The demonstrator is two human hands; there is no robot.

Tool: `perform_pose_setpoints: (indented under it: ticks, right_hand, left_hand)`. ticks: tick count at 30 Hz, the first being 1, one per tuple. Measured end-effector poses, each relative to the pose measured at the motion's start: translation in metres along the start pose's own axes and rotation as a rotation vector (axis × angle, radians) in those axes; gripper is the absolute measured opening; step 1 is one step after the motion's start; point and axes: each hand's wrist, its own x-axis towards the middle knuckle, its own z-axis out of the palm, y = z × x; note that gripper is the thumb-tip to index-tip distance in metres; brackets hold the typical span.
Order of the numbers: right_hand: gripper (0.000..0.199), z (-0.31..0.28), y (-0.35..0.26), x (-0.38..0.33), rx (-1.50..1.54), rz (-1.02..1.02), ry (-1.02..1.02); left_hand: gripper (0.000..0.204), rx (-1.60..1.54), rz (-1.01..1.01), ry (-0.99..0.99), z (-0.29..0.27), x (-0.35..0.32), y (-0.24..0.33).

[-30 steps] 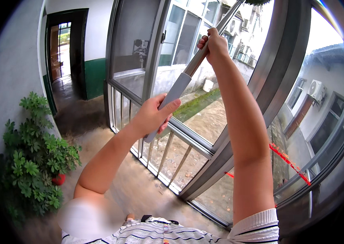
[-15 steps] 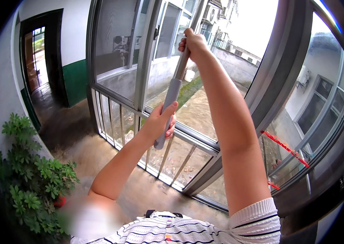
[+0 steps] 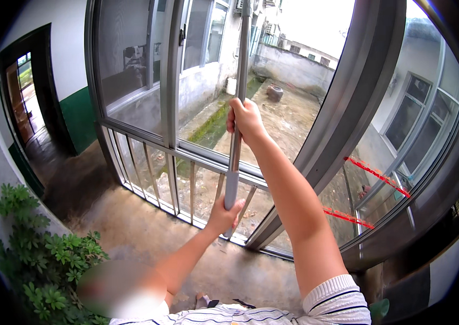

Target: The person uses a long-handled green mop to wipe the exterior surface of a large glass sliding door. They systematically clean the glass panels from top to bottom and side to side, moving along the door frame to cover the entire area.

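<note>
A long metal pole (image 3: 243, 59) with a smooth grey grip (image 3: 231, 187) at its lower end stands nearly upright in front of me. Its top runs out of the picture. My left hand (image 3: 223, 215) is closed around the grey grip. Higher up, my right hand (image 3: 247, 121) is wrapped around the bare metal shaft. Behind the pole is a metal-framed window (image 3: 171, 76), with a sliding pane on its left. Whatever is on the pole's upper end is out of view.
Below the window runs a barred lower section (image 3: 177, 187). A leafy plant (image 3: 23, 233) grows at the left, near a dark doorway (image 3: 56, 92). Red strips (image 3: 378, 176) cross the glass at right. Outside, a round dark pot (image 3: 274, 92) sits in a walled yard.
Both hands and the pole have come lower in the picture, and the pole is more upright. The view has shifted, showing more of the yard. Both hands keep their hold.
</note>
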Motion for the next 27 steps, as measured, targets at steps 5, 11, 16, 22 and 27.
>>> perform_pose_setpoints:
  ticks: [5, 11, 16, 22, 27]
  right_hand:
    - [0.018, -0.05, 0.038, -0.084, 0.077, 0.129, 0.065]
    - [0.02, -0.08, 0.076, -0.195, 0.138, 0.233, 0.152]
    - [0.023, -0.113, 0.087, -0.284, 0.108, 0.269, 0.161]
    - [0.021, -0.13, 0.091, -0.37, 0.154, 0.401, 0.173]
    - [0.019, -0.125, 0.102, -0.407, 0.21, 0.441, 0.177]
  left_hand:
    - [0.022, -0.007, -0.159, -0.043, 0.037, -0.065, -0.055]
    - [0.024, 0.021, -0.261, -0.032, 0.066, -0.166, -0.103]
    - [0.023, 0.042, -0.302, -0.023, 0.115, -0.252, -0.126]
    - [0.022, -0.003, -0.432, -0.007, 0.149, -0.344, -0.131]
    - [0.024, -0.042, -0.54, 0.028, 0.161, -0.39, -0.105]
